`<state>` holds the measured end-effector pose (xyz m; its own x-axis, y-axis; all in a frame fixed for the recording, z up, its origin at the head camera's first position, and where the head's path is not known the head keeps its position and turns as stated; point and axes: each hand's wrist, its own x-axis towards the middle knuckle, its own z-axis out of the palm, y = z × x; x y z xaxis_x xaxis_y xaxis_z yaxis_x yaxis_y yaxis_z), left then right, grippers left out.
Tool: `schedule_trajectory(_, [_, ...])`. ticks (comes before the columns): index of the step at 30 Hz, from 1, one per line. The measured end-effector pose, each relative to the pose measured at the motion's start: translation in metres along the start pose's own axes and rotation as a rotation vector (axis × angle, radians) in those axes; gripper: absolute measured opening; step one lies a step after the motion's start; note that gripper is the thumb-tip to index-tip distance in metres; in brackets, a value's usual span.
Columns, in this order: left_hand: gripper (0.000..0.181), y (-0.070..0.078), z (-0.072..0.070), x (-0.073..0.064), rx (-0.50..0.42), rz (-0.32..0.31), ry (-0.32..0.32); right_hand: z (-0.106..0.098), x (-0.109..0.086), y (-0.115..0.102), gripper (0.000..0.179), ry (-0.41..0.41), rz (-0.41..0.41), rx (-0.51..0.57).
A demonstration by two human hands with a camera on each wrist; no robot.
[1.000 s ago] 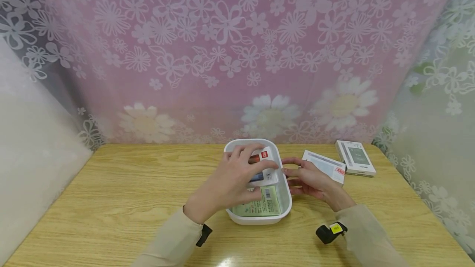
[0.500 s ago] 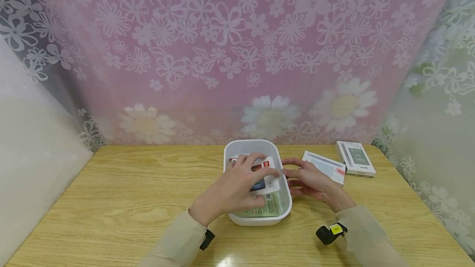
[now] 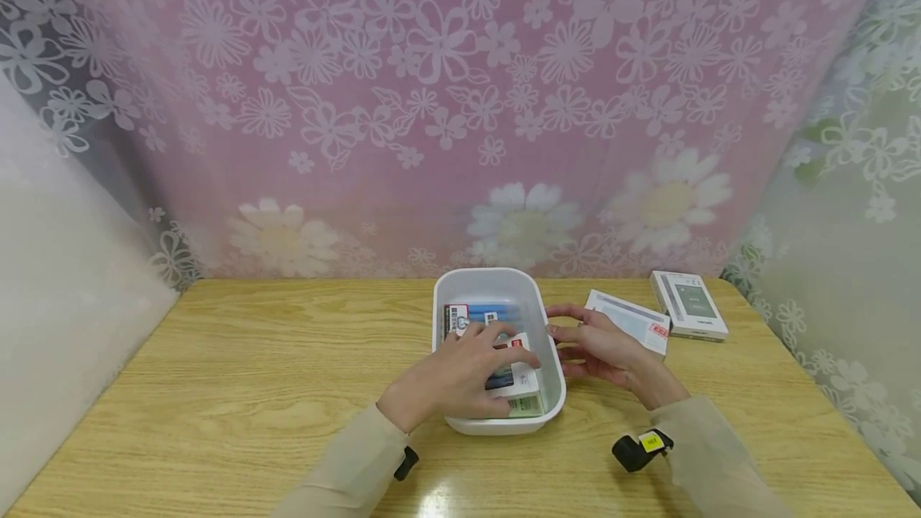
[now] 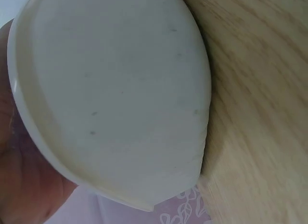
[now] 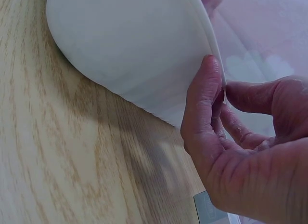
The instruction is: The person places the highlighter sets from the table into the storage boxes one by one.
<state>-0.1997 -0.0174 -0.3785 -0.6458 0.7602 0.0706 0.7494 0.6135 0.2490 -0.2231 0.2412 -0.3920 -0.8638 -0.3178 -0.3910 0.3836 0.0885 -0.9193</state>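
In the head view a white plastic bin (image 3: 496, 278) holds several packs. My left hand (image 3: 460, 374) reaches over its near-left rim and grips a small white carton (image 3: 527, 378) with a red label and a dark picture, thumb on the near side and fingers across its top. Part of a pale green box (image 3: 528, 406) shows under this carton. Behind the hand lie a blue item (image 3: 496, 312) and a pack with black print (image 3: 456, 318). My right hand (image 5: 240, 132) holds the bin's right rim between curled fingers, one fingertip against the outer wall.
Right of the bin, a white-and-blue box (image 3: 629, 322) with a red mark lies behind my right hand. Farther right is another white box (image 3: 691, 306) with a green panel. The wooden table (image 3: 252, 390) ends at a pink floral curtain (image 3: 403, 142).
My left hand has drawn the white carton toward the near end of the bin, uncovering the blue item and printed pack behind it and covering more of the green box. The right hand stays put.
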Motion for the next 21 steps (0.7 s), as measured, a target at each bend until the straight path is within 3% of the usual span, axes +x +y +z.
schedule_trajectory(7, [0.054,0.001,0.003,0.004,0.061,-0.020,-0.086,0.000,0.000,0.001,0.055,0.005,-0.002,0.002])
schedule_trajectory(13, [0.048,-0.002,0.004,0.006,0.049,-0.017,-0.137,0.000,0.000,0.001,0.054,-0.004,-0.009,0.005])
schedule_trajectory(17, [0.039,-0.006,0.003,0.007,0.002,0.020,-0.101,-0.001,0.001,0.001,0.054,-0.007,-0.011,0.006])
schedule_trajectory(21, [0.032,-0.009,0.001,0.004,-0.018,0.019,0.009,-0.001,0.001,0.002,0.054,-0.009,-0.008,0.015])
